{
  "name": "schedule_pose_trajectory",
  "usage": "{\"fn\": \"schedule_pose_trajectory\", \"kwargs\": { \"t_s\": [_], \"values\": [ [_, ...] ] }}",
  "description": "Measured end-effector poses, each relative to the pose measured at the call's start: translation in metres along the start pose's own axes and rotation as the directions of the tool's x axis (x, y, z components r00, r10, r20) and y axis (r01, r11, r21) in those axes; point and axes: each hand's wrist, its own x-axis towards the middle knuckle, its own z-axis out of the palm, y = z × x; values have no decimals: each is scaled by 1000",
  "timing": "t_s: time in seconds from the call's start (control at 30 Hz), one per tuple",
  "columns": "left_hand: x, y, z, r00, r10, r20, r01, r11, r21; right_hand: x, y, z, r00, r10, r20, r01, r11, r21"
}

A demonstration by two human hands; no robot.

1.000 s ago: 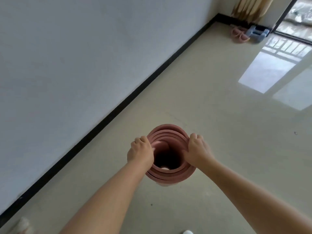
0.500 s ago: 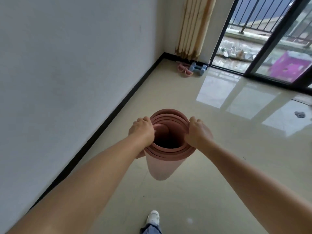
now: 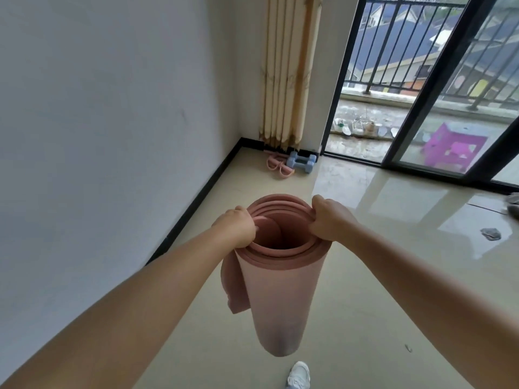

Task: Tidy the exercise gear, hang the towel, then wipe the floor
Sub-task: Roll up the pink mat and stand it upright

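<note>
left hand point(image 3: 235, 227) and right hand point(image 3: 328, 220) grip the rolled pink mat point(image 3: 278, 299) upright above the floor point(image 3: 365, 304); dumbbells point(image 3: 301, 162) sit in the corner.

Beyond the right hand point(image 3: 328, 220), a grey cloth point(image 3: 513, 204) is cut off by the frame's edge, and below the rolled mat point(image 3: 278, 299) a white shoe point(image 3: 299, 376) is cropped.

A rolled pink exercise mat point(image 3: 280, 299), a second ago stood end-on at the lower centre of the frame with only its open spiral top showing, now hangs clear of the floor point(image 3: 365, 290), its full side and a loose outer flap in view at lower centre. The view has swung up: the curtain point(image 3: 286, 68), blue dumbbells point(image 3: 302, 162) and pink resistance band point(image 3: 278, 165) have come from the top edge towards upper centre. A white shoe point(image 3: 299, 374) has appeared at the bottom edge.
</note>
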Motion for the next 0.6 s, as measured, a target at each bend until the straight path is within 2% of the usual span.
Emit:
{"fn": "schedule_pose_trajectory", "kwargs": {
  "t_s": [0.23, 0.6],
  "values": [
    [135, 89, -38, 998, -59, 32, 60, 997, -55, 157, 49, -52, 999, -23, 41, 23, 1000, -4],
    [394, 153, -129, 994, -111, -19, 110, 992, -60, 440, 65, -104, 994, -86, 61, 88, 996, -30]
  ]
}}
